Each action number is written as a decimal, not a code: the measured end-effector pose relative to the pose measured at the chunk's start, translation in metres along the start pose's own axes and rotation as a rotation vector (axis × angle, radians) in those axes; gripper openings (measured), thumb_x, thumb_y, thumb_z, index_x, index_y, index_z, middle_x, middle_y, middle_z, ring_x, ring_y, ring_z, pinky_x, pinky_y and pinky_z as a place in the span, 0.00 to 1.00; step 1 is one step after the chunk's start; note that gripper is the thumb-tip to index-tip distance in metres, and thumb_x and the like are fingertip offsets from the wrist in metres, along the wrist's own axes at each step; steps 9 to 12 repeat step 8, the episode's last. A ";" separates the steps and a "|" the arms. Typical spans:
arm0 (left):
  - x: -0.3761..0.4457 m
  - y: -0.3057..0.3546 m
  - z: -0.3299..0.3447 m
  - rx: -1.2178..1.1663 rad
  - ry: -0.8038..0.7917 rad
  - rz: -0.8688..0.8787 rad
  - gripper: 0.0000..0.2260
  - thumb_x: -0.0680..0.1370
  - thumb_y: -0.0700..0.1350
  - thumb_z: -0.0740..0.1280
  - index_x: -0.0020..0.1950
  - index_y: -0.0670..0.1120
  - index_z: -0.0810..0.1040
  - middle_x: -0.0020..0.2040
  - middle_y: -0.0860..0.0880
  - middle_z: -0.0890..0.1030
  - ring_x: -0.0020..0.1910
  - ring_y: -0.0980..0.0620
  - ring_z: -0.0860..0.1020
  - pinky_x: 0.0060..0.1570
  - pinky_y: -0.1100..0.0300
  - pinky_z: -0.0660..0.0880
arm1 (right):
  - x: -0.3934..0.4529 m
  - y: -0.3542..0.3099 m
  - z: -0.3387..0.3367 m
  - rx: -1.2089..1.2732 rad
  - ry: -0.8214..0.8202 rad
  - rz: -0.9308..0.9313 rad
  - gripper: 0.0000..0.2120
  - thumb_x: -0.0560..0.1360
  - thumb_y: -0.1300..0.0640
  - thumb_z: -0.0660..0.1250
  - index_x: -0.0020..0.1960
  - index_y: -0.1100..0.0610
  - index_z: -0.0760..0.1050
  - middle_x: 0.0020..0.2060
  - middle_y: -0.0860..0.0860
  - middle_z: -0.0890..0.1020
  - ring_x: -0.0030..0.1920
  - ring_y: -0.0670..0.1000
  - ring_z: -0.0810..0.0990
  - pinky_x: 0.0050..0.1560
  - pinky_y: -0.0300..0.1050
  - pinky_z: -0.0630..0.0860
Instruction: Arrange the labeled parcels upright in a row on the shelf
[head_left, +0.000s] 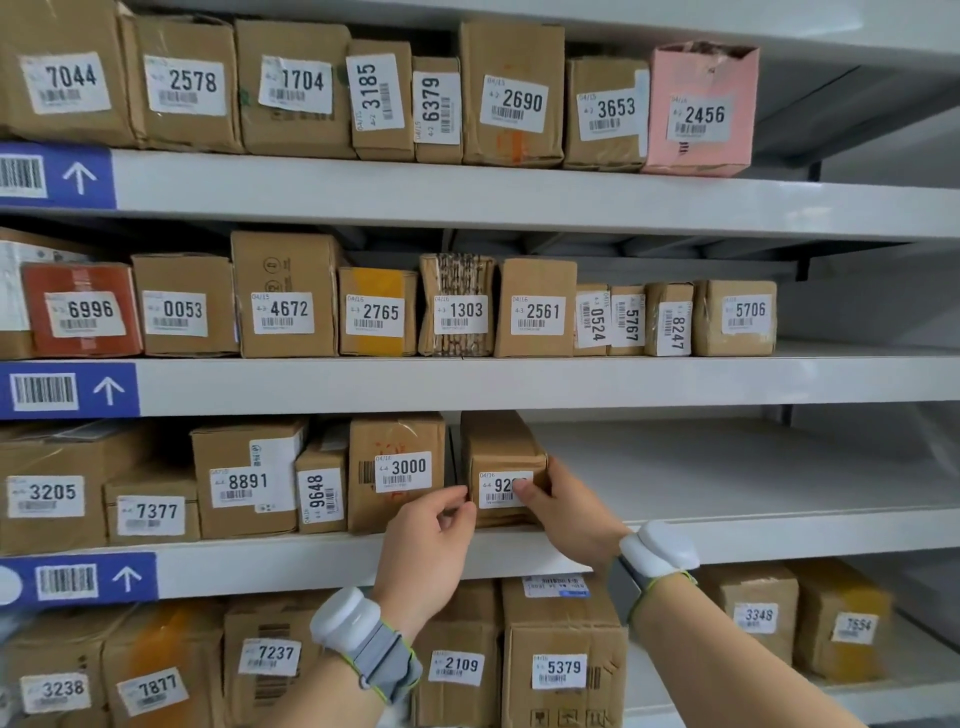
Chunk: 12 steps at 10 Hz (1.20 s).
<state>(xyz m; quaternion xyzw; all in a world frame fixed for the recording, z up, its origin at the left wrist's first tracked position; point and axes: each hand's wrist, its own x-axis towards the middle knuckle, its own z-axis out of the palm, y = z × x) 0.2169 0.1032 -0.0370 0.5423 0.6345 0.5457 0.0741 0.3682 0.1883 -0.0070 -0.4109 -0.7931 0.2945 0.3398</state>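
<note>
A small brown parcel (496, 447) whose white label starts with 92 stands upright on the third shelf (727, 535), at the right end of a row of labeled parcels. My right hand (558, 512) grips its right front corner, the thumb covering part of the label. My left hand (431, 540) pinches its lower left front edge with fingertips. Just to its left, a narrow gap apart, stands parcel 3000 (397, 467), then parcels 9648 (322, 491) and 8891 (244, 478).
Rows of labeled parcels fill the two upper shelves and the bottom shelf. Right of the held parcel the third shelf is bare white board. Blue barcode tags with arrows mark the shelf fronts at the left. Both wrists wear white devices.
</note>
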 end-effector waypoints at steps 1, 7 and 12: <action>0.001 -0.005 -0.005 -0.040 0.038 -0.020 0.14 0.79 0.48 0.65 0.63 0.50 0.79 0.54 0.55 0.83 0.52 0.57 0.81 0.54 0.53 0.81 | 0.005 -0.002 0.004 -0.005 -0.024 -0.015 0.11 0.83 0.46 0.59 0.63 0.46 0.68 0.58 0.44 0.80 0.61 0.50 0.78 0.62 0.46 0.73; -0.009 -0.008 -0.028 -0.406 -0.095 -0.167 0.07 0.80 0.41 0.65 0.50 0.46 0.83 0.46 0.47 0.85 0.47 0.51 0.84 0.47 0.55 0.82 | 0.005 -0.007 0.003 -0.055 -0.012 -0.013 0.14 0.81 0.45 0.60 0.60 0.50 0.77 0.48 0.48 0.85 0.47 0.52 0.83 0.50 0.50 0.78; -0.007 -0.005 -0.039 -0.485 -0.231 -0.201 0.08 0.79 0.43 0.65 0.52 0.43 0.83 0.50 0.40 0.84 0.49 0.45 0.84 0.49 0.49 0.82 | -0.011 -0.001 -0.010 0.082 0.024 -0.020 0.15 0.80 0.46 0.62 0.62 0.51 0.79 0.49 0.48 0.86 0.51 0.52 0.85 0.57 0.54 0.81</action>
